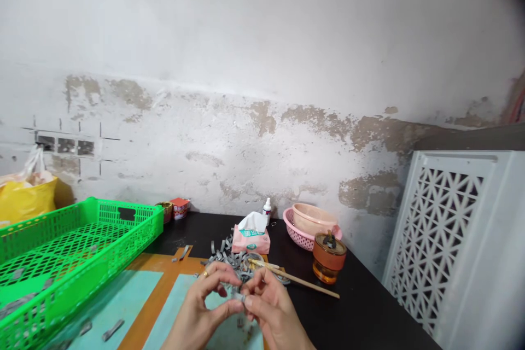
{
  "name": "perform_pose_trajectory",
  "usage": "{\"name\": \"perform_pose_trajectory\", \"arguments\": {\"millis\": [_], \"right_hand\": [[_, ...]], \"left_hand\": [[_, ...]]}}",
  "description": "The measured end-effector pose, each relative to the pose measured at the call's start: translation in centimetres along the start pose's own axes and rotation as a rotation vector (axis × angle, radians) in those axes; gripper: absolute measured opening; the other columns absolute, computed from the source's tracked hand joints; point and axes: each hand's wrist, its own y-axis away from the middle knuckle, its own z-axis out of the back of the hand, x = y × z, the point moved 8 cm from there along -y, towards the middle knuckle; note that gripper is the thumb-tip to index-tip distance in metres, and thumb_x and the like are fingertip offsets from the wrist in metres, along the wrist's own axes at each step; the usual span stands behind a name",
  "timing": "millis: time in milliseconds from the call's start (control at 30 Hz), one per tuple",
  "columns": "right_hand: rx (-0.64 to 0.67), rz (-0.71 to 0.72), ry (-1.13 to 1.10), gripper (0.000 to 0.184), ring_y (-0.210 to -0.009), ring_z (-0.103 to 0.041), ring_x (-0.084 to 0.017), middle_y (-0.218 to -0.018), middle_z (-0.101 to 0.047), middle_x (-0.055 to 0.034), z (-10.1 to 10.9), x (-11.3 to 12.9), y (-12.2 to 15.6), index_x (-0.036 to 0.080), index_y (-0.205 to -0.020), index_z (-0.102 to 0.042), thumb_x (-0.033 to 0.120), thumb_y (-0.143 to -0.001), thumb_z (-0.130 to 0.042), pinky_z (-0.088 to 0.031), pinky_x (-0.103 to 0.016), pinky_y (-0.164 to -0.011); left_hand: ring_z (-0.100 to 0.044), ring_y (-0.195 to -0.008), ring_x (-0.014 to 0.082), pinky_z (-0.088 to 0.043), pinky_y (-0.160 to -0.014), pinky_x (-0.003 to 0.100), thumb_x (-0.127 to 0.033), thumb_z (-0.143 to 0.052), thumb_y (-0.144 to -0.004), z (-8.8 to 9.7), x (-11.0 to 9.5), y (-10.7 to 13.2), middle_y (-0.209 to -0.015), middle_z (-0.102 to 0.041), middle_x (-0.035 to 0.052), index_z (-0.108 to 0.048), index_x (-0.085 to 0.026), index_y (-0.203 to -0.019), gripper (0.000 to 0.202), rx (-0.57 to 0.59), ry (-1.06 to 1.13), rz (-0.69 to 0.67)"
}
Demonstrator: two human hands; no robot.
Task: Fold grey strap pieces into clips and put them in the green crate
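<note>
My left hand [209, 306] and my right hand [268, 306] meet over a pale green sheet [176, 306] on the table. Between their fingertips is a small grey strip [239, 296], pinched by both and partly hidden by the fingers. Just beyond my hands lies a heap of grey strips [225, 254], many of them curled. A thin wooden stick [307, 283] rests by the heap, its left end on a small round dish [256, 258]. Several loose grey strips, one of them a flat piece [113, 330], lie on the sheet to the left.
A green plastic crate [123, 246] holding some grey strips stands at left. Behind the heap are a pink tissue pack [251, 240] and a white bottle [267, 210]. Pink baskets [301, 238] and an amber jar [329, 262] stand right, near a white lattice panel [438, 229].
</note>
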Motion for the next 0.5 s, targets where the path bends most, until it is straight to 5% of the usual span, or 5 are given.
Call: {"name": "perform_pose_trajectory", "arguments": {"millis": [333,500], "right_hand": [[0.013,0.112,0.271,0.036,-0.069,-0.051,-0.011,-0.079,-0.059,0.0013,0.6,2.0,0.2,0.020,-0.081,-0.047,0.034,-0.070,-0.078,-0.039,-0.023,-0.063],[-0.013,0.120,0.426,0.025,-0.075,-0.054,-0.014,-0.078,-0.060,0.0014,1.0,1.8,0.2,0.020,-0.081,-0.048,0.021,-0.072,-0.071,-0.041,-0.026,-0.069]], "left_hand": [[-0.063,-0.075,0.0217,-0.049,-0.071,0.031,-0.029,-0.070,-0.076,-0.4,-0.8,-0.1,-0.077,-0.064,0.0032,-0.076,-0.023,-0.069,0.012,0.067,-0.232,-0.046],[-0.063,-0.075,0.0208,-0.047,-0.070,0.029,-0.024,-0.064,-0.080,-0.7,-0.7,-0.2,-0.077,-0.063,0.0027,-0.075,-0.022,-0.068,0.016,0.148,-0.330,-0.035]]}}
